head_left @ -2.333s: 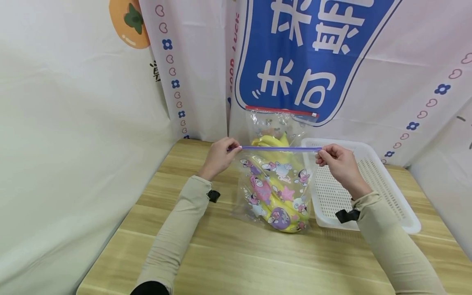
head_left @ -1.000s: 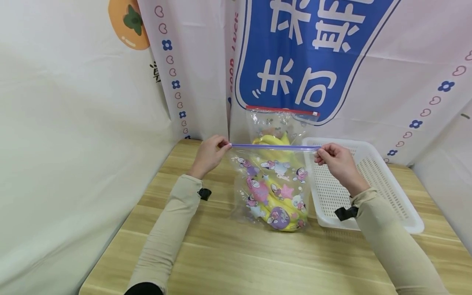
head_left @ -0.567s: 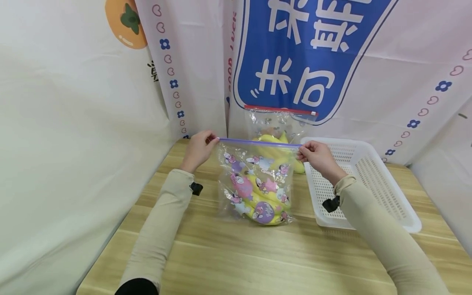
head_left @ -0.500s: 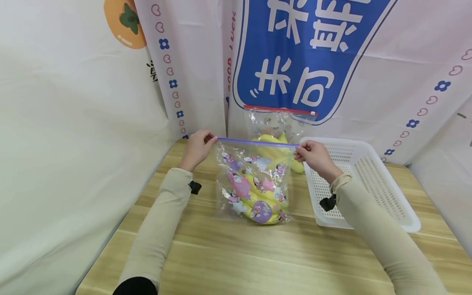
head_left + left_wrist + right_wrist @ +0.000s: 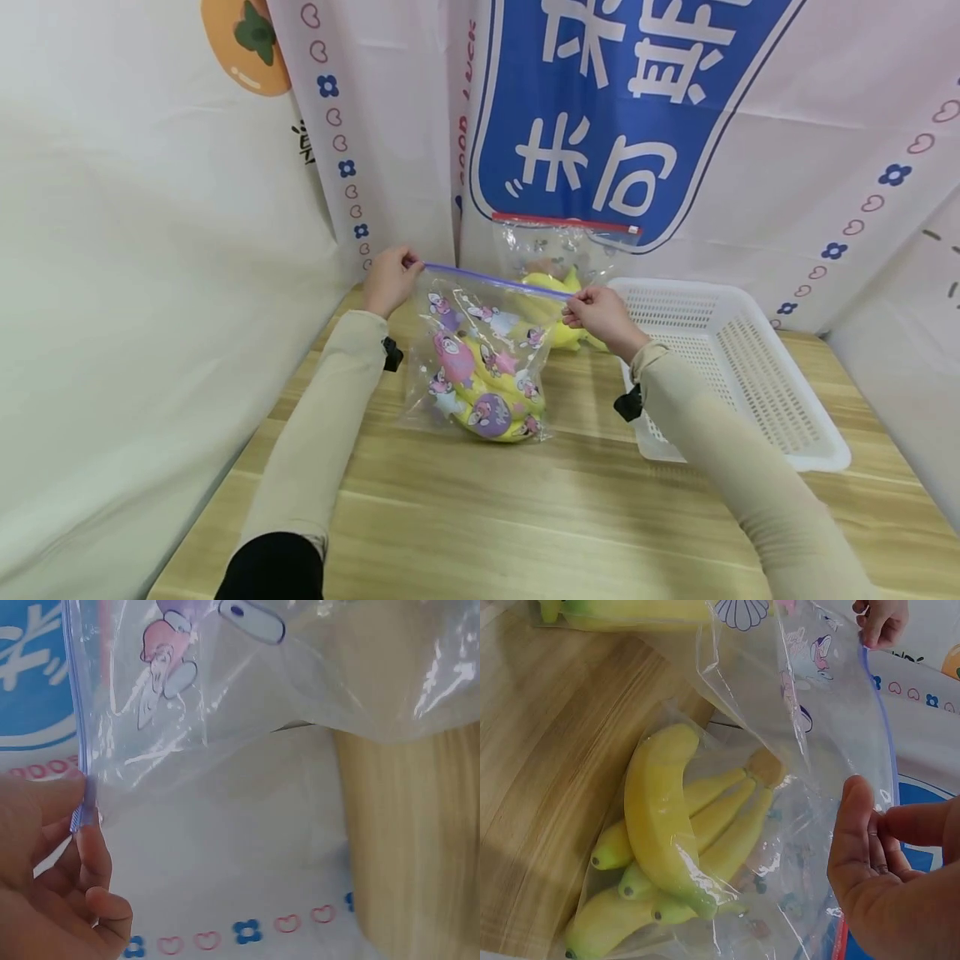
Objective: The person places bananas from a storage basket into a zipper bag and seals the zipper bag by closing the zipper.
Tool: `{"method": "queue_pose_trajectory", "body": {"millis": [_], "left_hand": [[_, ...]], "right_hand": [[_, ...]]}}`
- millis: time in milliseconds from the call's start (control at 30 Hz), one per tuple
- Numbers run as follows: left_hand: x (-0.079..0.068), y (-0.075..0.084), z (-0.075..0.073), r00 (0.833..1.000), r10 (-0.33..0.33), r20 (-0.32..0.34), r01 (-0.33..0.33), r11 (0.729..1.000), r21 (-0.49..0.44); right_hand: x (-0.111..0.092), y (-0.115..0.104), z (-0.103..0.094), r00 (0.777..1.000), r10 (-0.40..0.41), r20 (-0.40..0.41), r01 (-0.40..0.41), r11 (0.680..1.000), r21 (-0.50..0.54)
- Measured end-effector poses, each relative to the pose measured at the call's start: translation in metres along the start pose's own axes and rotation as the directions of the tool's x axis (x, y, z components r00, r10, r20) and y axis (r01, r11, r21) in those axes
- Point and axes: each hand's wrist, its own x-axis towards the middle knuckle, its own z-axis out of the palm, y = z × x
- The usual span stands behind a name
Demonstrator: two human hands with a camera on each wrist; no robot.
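My left hand (image 5: 388,282) pinches the left end of the purple zip strip (image 5: 498,282) of a clear zip bag (image 5: 431,383) printed with pink and purple cartoon figures. My right hand (image 5: 606,318) pinches the strip's other end, so the top is stretched between both hands and slopes down to the right. Yellow bananas (image 5: 480,379) lie in the bottom of the bag, low over the table. Behind it stands a second clear bag (image 5: 592,250) with a red zip, leaning on the backdrop; the right wrist view shows bananas (image 5: 705,832) inside that one too.
A white perforated plastic basket (image 5: 817,454) stands on the right of the wooden table (image 5: 480,517), beside my right forearm. A printed cloth backdrop (image 5: 405,125) closes off the back, and plain cloth (image 5: 150,292) hangs along the left side.
Both hands have carried the purple-zip bag left, away from the basket, and slightly farther back. Its zip strip has tilted, left end higher. The red-zip bag behind now shows more of its bananas.
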Motion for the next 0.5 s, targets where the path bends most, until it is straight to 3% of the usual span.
{"method": "queue_pose_trajectory", "body": {"millis": [200, 500], "left_hand": [[0.007, -0.010, 0.012, 0.998, -0.056, -0.007, 0.055, 0.996, -0.067], [0.009, -0.009, 0.031, 0.981, -0.165, 0.099, 0.180, 0.970, -0.164]], "right_hand": [[0.016, 0.001, 0.008, 0.999, 0.035, -0.007, -0.035, 0.997, 0.063], [0.041, 0.014, 0.009, 0.989, 0.137, -0.061, -0.121, 0.970, 0.211]]}}
